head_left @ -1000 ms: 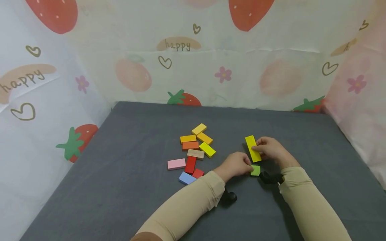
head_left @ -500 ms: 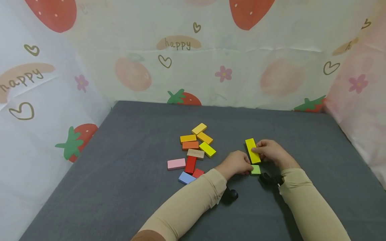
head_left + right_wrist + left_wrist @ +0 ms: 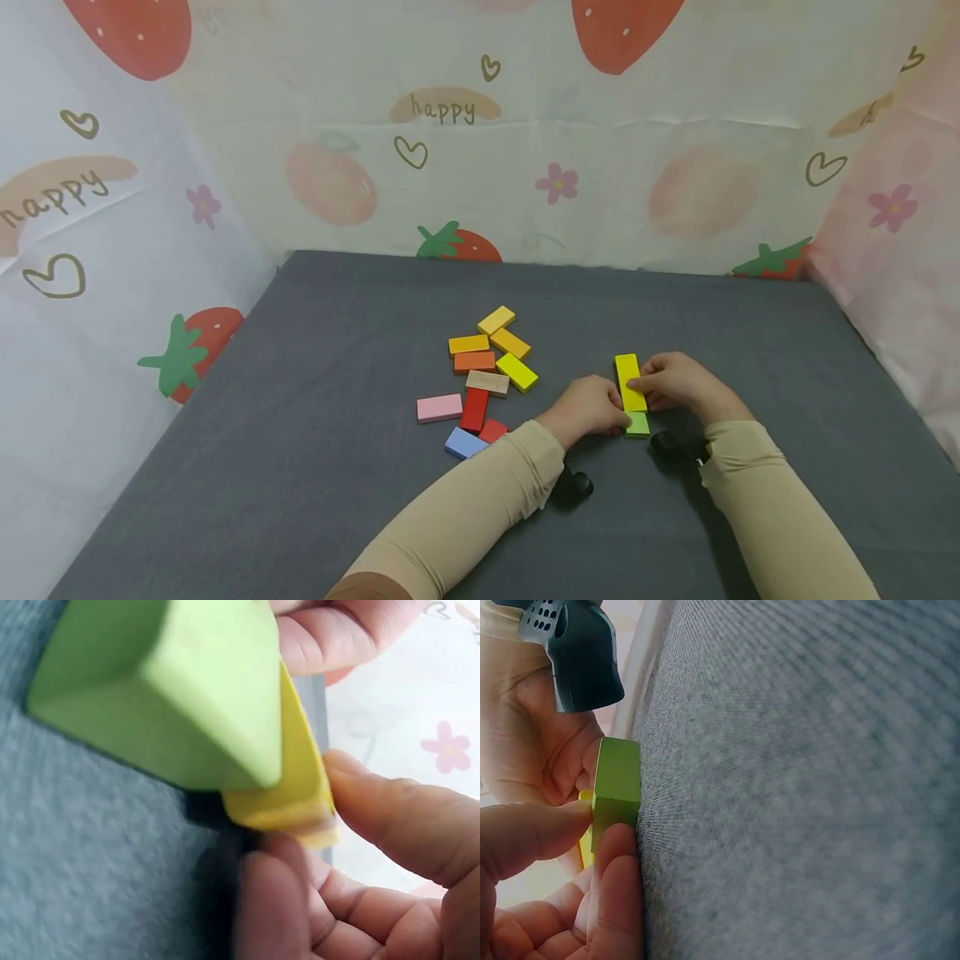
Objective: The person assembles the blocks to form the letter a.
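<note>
My left hand pinches a light green wooden block by its left side, thumb and fingers at its edge. In the left wrist view the green block rests low on the cloth. Just beyond it, my right hand grips a long yellow block between thumb and fingers. The yellow block's near end meets the green block's far end in the head view. From the right wrist, the green block stands in front and partly hides the yellow block.
Left of my hands lie several loose blocks, among them a yellow block, a red block, a pink block and a blue block. A dark grey cloth covers the table. Printed fabric hangs behind it.
My right hand has brought the yellow block down toward me and straightened it, closing the gap to the green block. My left hand has stayed nearly still on the green block.
</note>
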### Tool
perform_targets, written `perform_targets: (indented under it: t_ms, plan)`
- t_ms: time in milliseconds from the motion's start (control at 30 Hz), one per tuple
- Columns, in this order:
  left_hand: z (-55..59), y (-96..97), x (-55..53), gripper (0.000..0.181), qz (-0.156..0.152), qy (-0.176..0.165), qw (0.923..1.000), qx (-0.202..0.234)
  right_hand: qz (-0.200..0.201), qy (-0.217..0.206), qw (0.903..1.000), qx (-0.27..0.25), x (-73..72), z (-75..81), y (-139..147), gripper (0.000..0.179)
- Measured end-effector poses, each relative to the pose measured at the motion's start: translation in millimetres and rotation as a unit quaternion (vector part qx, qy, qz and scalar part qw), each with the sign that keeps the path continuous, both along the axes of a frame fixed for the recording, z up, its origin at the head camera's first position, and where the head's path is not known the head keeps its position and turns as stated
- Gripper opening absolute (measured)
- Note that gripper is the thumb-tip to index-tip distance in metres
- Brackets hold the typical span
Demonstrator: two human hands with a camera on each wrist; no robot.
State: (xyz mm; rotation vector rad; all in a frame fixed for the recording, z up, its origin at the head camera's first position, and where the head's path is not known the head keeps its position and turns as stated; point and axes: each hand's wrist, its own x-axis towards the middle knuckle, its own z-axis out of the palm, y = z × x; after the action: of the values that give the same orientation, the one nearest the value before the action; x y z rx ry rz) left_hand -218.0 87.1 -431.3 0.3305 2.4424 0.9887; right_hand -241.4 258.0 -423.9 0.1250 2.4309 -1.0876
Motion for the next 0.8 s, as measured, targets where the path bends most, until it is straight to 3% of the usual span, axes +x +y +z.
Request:
perform_targets:
  t_ms: [133,333,800]
  plan:
    - [1.1,1.1,0.3,0.010,0.002,0.001,1.0000,-0.001,0.014,-0.007,0.9999,0.007,2.1,2.9,2.0,0.020]
    - [1.8,2.7,0.4,0.041,0.011,-0.002,0.9999,-0.010,0.026,-0.023,0.9994,0.004,4.5,3.2,3.1,0.018]
    - [1.4,4.1,0.9,0.027,-0.007,0.027,0.9988,-0.039,0.039,-0.060,0.9972,-0.021,10.1,3.9,2.6,0.022]
